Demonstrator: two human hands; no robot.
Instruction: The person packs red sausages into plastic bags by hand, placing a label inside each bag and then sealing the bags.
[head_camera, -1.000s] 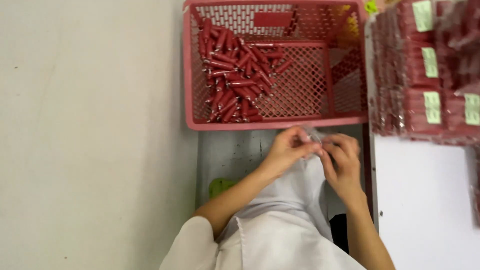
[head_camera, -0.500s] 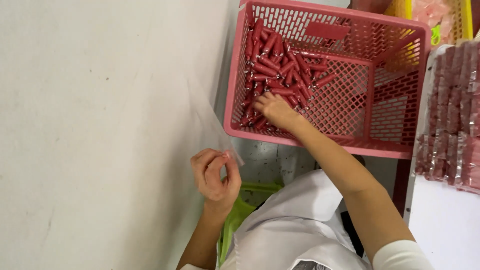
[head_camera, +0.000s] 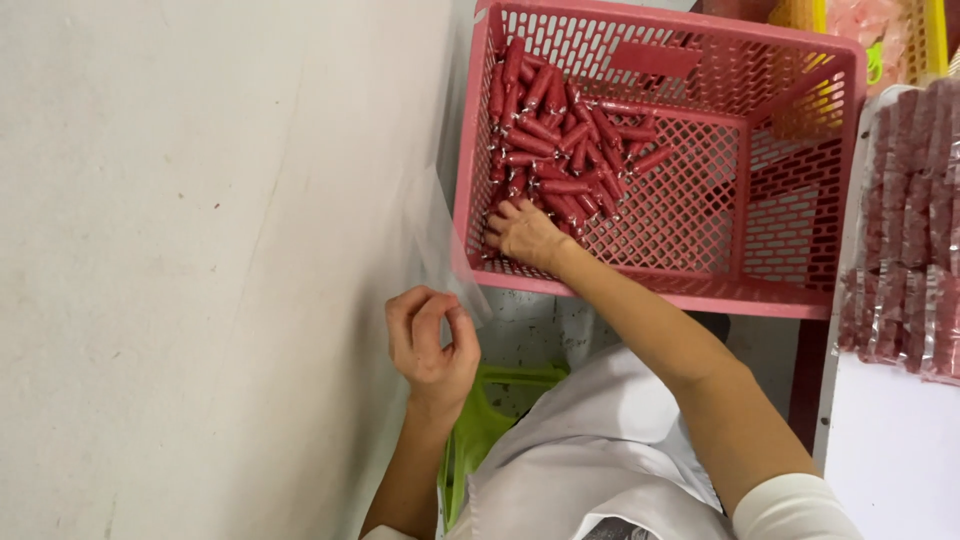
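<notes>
A pink plastic basket (head_camera: 790, 300) holds a pile of small red sausage sticks (head_camera: 560, 130) heaped in its left half. My right hand (head_camera: 525, 235) reaches over the near rim into the pile, fingers curled down onto a few sticks at its near end. My left hand (head_camera: 430, 340) is outside the basket, near its left corner, pinching the edge of a thin clear plastic bag (head_camera: 455, 250) between thumb and fingertips. The bag hangs against the basket's outer wall.
Stacks of clear packets filled with red sticks (head_camera: 905, 220) lie on a white table (head_camera: 890, 460) at the right. A green plastic object (head_camera: 480, 420) sits below my left wrist. A yellow crate (head_camera: 930, 30) stands behind the basket. A pale flat surface (head_camera: 200, 270) fills the left.
A second ago both hands were together just below the basket. They have since parted: the right went into the sausage pile, the left moved off to the left holding the clear bag.
</notes>
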